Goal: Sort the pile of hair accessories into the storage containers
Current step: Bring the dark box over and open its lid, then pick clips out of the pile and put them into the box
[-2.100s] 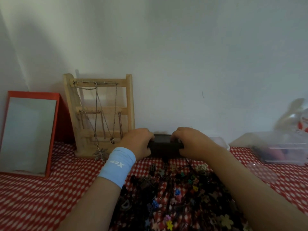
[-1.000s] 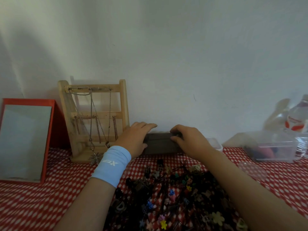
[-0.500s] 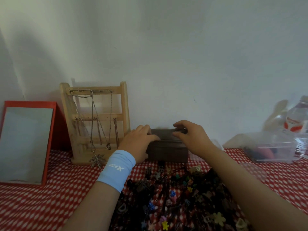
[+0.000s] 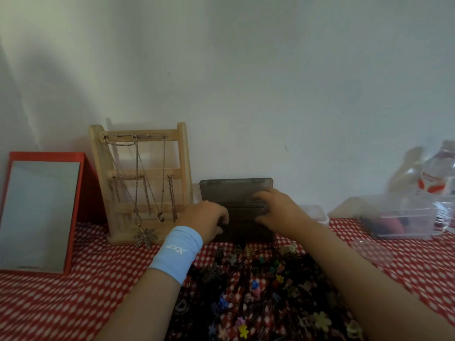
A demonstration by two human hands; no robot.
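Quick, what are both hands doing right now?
Left hand: grips the base of the dark smoky plastic box.
Right hand: holds that box's raised lid.

Hemmed round smoky dark plastic box (image 4: 236,193): pale wooden chain-hung rack (image 4: 183,168) at nine o'clock, heap of coloured hair clips (image 4: 258,291) at six, clear plastic tub (image 4: 317,214) at three. Open over red-checked cloth (image 4: 98,279) at eight.
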